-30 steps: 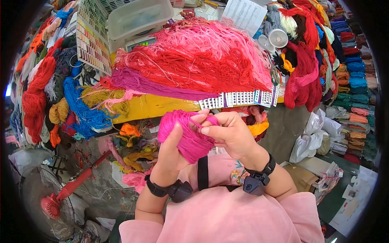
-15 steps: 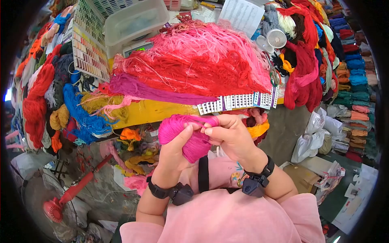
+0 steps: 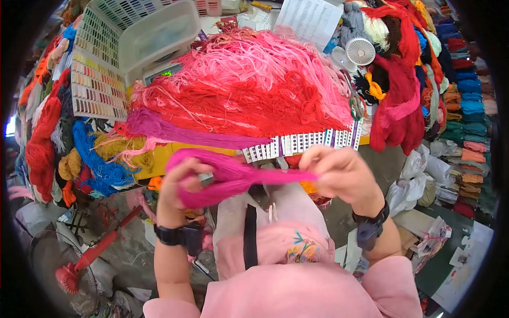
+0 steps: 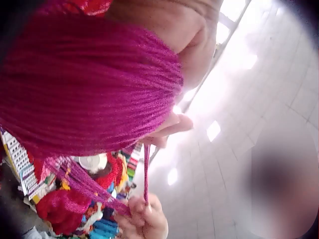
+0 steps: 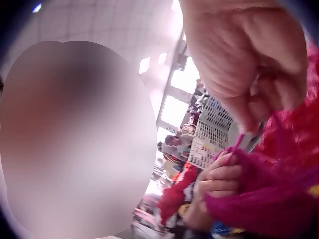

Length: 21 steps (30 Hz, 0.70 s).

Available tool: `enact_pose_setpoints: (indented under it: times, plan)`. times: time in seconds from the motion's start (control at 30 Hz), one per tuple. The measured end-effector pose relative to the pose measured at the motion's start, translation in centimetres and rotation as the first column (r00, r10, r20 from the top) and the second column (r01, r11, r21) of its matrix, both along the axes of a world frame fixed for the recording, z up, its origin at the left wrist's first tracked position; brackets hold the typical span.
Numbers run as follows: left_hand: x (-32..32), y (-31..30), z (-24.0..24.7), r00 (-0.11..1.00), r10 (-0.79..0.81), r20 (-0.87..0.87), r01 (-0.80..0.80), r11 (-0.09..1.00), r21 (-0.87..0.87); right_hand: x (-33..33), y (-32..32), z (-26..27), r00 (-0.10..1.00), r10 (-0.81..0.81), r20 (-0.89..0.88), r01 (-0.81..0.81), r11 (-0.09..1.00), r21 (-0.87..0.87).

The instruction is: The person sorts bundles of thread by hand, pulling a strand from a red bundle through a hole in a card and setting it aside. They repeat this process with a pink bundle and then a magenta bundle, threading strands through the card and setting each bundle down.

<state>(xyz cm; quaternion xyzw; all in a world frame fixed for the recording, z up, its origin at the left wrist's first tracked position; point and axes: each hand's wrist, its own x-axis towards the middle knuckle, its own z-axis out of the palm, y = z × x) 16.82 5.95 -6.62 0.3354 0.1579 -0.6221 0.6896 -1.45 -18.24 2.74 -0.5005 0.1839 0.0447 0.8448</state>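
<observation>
A magenta skein of yarn (image 3: 225,183) is stretched between the two hands, over the lap. My left hand (image 3: 181,185) grips its thick, looped end, with the fingers curled round the strands; a small grey piece (image 3: 206,179) shows at those fingers. Out to the right, my right hand (image 3: 344,175) pinches the narrow end of the strands, which run taut and nearly level. In the left wrist view the wound yarn (image 4: 89,89) fills the upper left, and strands reach down to the right hand (image 4: 144,219). The right wrist view has the left hand (image 5: 219,179) beside the yarn.
Beyond the hands, a yellow-edged table (image 3: 164,159) bears a big heap of red and pink yarn (image 3: 249,100). Shade cards (image 3: 302,144) line its front edge. A plastic tub (image 3: 159,40) and a colour chart (image 3: 98,87) stand at back left. A red fan (image 3: 66,275) stands lower left.
The hands have moved apart, left hand leftward and right hand rightward. The skein, bunched up between them before, is now drawn out long. The head view has shifted slightly.
</observation>
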Motion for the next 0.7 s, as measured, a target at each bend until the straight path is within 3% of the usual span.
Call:
enact_pose_setpoints:
  times: [0.03,0.07,0.1,0.13,0.17,0.2,0.23,0.27,0.3,0.33,0.37,0.4,0.43,0.47,0.5,0.53,0.57,0.6,0.67,0.7]
  plan:
    - [1.1,1.9,-3.1,0.934,0.261,-0.242,-0.292,0.951,-0.099,-0.2,-1.6,-0.7,0.981,-0.182,0.061,0.158,0.948,0.275]
    - [2.0,4.5,-6.7,0.749,0.455,-0.481,-0.569,0.814,-0.116,-1.1,-4.0,-3.1,0.947,-0.297,0.123,0.217,0.873,0.437]
    - [3.2,8.9,-11.4,0.810,0.581,-0.074,-0.580,0.814,0.033,-2.3,-6.3,-5.0,0.906,-0.406,0.116,0.305,0.821,0.483]
    - [3.7,12.2,-14.3,0.761,0.545,0.351,-0.622,0.767,0.157,-3.4,-8.9,-6.7,0.843,-0.538,-0.019,0.482,0.739,0.470]
    - [3.5,12.5,-13.7,0.794,0.385,0.470,-0.576,0.723,0.381,-4.9,-12.5,-9.2,0.773,-0.628,-0.094,0.591,0.657,0.469]
    - [3.2,12.9,-13.1,0.821,0.194,0.537,-0.528,0.616,0.585,-7.0,-16.6,-11.6,0.640,-0.736,-0.222,0.768,0.601,0.222]
    - [4.9,19.3,-16.2,0.777,0.466,0.424,-0.630,0.558,0.540,-9.2,-20.4,-12.9,0.604,-0.769,-0.210,0.795,0.597,0.102]
    - [6.8,24.7,-19.3,0.652,0.703,0.283,-0.722,0.463,0.514,-11.5,-24.1,-13.1,0.591,-0.788,-0.173,0.785,0.611,-0.102]
    - [6.0,21.6,-17.1,0.671,0.634,0.386,-0.724,0.448,0.524,-14.0,-28.0,-12.7,0.450,-0.881,-0.148,0.817,0.473,-0.331]
    - [5.6,17.4,-14.3,0.678,0.555,0.482,-0.730,0.432,0.530,-21.5,-36.2,-14.3,0.645,-0.763,0.038,0.727,0.598,-0.336]
    - [6.0,16.5,-14.9,0.701,0.538,0.467,-0.711,0.488,0.506,-21.4,-36.4,-14.8,0.645,-0.764,0.024,0.726,0.602,-0.332]
    - [5.8,14.0,-14.3,0.725,0.679,0.113,-0.682,0.686,0.253,-20.2,-36.4,-14.4,0.577,-0.811,0.098,0.788,0.521,-0.330]
    - [4.7,10.0,-13.0,0.725,0.633,-0.270,-0.670,0.739,-0.065,-18.5,-35.7,-13.6,0.501,-0.848,0.173,0.842,0.432,-0.324]
    - [2.7,4.8,-12.1,0.683,0.672,-0.287,-0.695,0.719,0.030,-16.7,-34.3,-13.7,0.418,-0.874,0.248,0.888,0.336,-0.314]
    - [1.5,2.4,-13.7,0.757,0.523,-0.391,-0.578,0.816,-0.028,-13.0,-29.6,-15.3,0.590,-0.776,0.223,0.750,0.424,-0.508]
    - [0.1,0.6,-16.5,0.840,0.424,-0.338,-0.476,0.875,-0.085,-11.8,-26.9,-18.4,0.739,-0.667,0.096,0.576,0.552,-0.602]
    - [-2.0,-3.7,-15.9,0.943,0.331,-0.027,-0.326,0.938,0.116,-9.0,-21.4,-20.1,0.821,-0.564,0.091,0.457,0.553,-0.696]
    - [-3.7,-7.5,-15.1,0.984,0.171,0.040,-0.176,0.962,0.211,-6.8,-16.9,-21.0,0.858,-0.504,-0.098,0.389,0.761,-0.519]
    - [-6.6,-13.0,-15.4,0.979,-0.083,0.185,0.011,0.933,0.360,-4.9,-11.5,-25.9,0.910,-0.392,-0.132,0.238,0.758,-0.607]
    - [-7.9,-15.2,-15.6,0.956,-0.175,0.237,0.060,0.903,0.426,-4.3,-9.3,-27.6,0.920,-0.382,-0.081,0.224,0.686,-0.692]
